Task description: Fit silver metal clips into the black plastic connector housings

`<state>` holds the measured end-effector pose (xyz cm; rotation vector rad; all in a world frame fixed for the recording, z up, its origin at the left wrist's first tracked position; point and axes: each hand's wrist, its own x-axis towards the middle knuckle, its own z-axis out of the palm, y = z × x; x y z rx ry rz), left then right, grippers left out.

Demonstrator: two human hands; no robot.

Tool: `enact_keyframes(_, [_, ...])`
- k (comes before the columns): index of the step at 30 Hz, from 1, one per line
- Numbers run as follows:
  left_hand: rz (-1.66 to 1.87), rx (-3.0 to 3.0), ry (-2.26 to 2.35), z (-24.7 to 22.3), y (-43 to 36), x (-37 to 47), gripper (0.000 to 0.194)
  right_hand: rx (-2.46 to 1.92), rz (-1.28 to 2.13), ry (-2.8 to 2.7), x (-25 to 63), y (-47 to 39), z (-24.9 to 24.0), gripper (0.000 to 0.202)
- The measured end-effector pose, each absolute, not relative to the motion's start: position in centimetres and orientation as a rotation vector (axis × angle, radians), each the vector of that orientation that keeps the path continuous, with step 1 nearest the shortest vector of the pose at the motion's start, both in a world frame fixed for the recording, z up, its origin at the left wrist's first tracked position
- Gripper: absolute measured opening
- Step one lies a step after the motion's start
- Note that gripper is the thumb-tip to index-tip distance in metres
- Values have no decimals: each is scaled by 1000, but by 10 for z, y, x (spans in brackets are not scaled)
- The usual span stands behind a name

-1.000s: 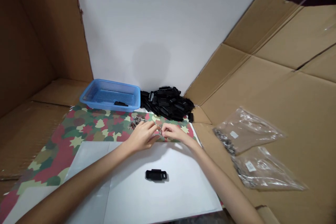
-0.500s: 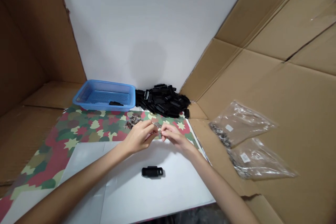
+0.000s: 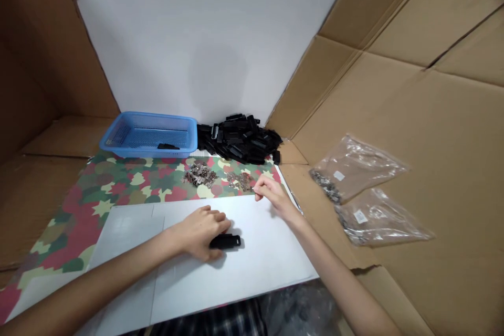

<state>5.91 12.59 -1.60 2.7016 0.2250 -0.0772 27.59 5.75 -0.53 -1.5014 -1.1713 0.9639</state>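
On the white board (image 3: 189, 289) lies a black plastic buckle-like piece (image 3: 228, 242), its slotted end pointing right. My left hand (image 3: 202, 233) reaches over the piece's left end, with thumb and fingers closed around its two long sides; that end is hidden under the hand. Above the board's far right part, my right hand (image 3: 273, 197) is closed in a pinch. Whatever sits between its fingertips is too small to make out. Just beyond that hand is a loose scatter of tiny metal parts (image 3: 241, 181). A denser heap of small silvery metal parts (image 3: 200, 174) lies left of it.
At the back left stands a blue plastic basket (image 3: 147, 153) with a black piece (image 3: 168, 146) inside. Beside it is a large pile of black pieces (image 3: 244, 142). Two clear bags (image 3: 366, 165) of metal parts rest on cardboard at right. Cardboard walls (image 3: 394, 100) flank the camouflage-patterned cloth (image 3: 129, 181).
My left hand has left the metal parts and come down toward me to the black piece. My right hand has drawn slightly right, still pinched. The view has shifted a little.
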Motion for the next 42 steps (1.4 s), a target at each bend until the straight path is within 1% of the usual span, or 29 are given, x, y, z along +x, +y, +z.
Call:
enact_keyframes(2, [-25,2437,351,-16,125,58,20,-1493,933,-1171,276,56,-4,21])
enact_keyframes(4, [70,2001,449,-5,128,60,18,-1460,872,-1182,276,57,6,21])
enact_keyframes(7, [244,1341,447,23,136,66,25,-1386,801,-1195,275,64,38,20])
enact_keyframes(9, [326,1028,410,42,140,68,30,-1296,766,-1194,271,70,66,19])
enact_keyframes(11, [351,833,343,56,142,68,32,-1171,709,-1198,264,76,92,18])
enact_keyframes(14, [366,737,210,67,144,64,28,-1008,645,-1222,249,80,118,17])
enact_keyframes(18, [407,847,174,71,148,59,31,-900,657,-1287,230,81,126,16])
enact_keyframes(21, [491,1085,217,77,153,54,28,-900,679,-1288,223,77,124,15])
enact_keyframes(23, [590,1324,236,85,155,48,26,-929,668,-1287,222,73,124,15])
enact_keyframes(26, [847,1831,286,100,154,36,22,-1041,599,-1324,221,64,125,15])
enact_keyframes(29, [1129,2369,362,112,147,24,15,-1229,536,-1411,220,56,128,17])
enact_keyframes(31, [1231,2582,386,116,142,18,15,-1377,548,-1468,218,54,129,18])
enact_keyframes(36, [1314,2746,358,116,136,14,21,-1609,535,-1524,215,55,126,17])
enact_keyframes(42, [1301,2782,344,114,137,17,21,-1655,410,-1589,212,59,124,19])
